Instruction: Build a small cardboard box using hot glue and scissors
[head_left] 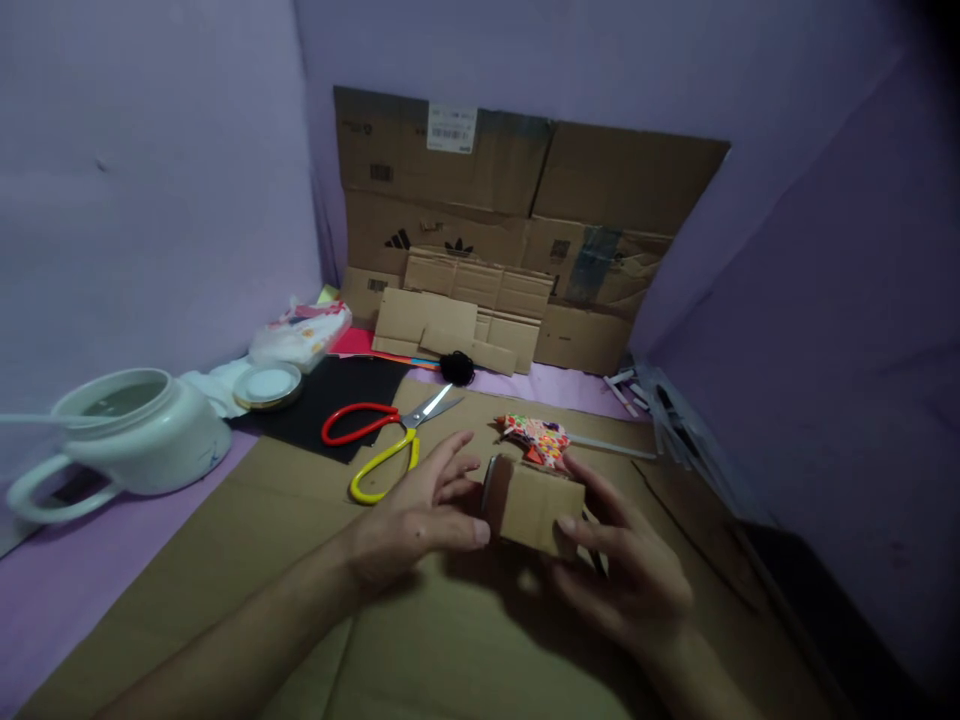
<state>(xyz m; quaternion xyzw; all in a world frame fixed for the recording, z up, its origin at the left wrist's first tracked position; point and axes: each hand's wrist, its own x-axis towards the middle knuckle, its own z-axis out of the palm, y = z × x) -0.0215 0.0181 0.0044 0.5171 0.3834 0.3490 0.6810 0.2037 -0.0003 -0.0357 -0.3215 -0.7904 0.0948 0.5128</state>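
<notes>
Your right hand [637, 570] pinches a small cardboard box [541, 512], thumb on its near face, and holds it over a brown cardboard sheet [210, 550]. Your left hand [409, 520] is spread at the box's left end, its thumb tip at the edge; whether it touches is hard to tell. Just beyond the box lies a colourful patterned glue gun [538, 436]; to its left are scissors [409, 420], blades parted. Farther out you have a black fuzzy ball [457, 368], a black sheet [307, 410] and a white pot [161, 450].
</notes>
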